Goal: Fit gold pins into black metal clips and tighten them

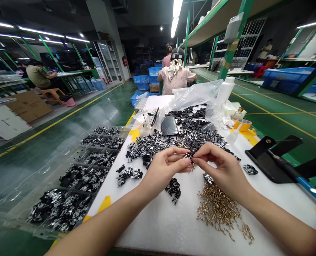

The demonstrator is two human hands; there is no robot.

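Note:
My left hand [167, 165] pinches a small black part with a shiny metal piece [187, 155] between thumb and fingers. The fingertips of my right hand [216, 161] meet it from the other side, closed on something too small to make out. Below my right hand spreads a pile of small bent brass-coloured pins [219, 204]. A little cluster of black parts [173, 189] lies under my left hand. Behind both hands is a large heap of black-and-silver parts [158, 142]. Another small group of them [129, 174] sits to the left.
A divided clear tray [94, 193] full of black-and-silver parts stands left of the white table [158, 227]. A phone [169, 126], a white bottle [225, 90], a plastic bag [195, 94] and orange tape [242, 124] lie farther back. A black bracket with a blue handle [311, 190] stands right. A person [176, 78] sits ahead.

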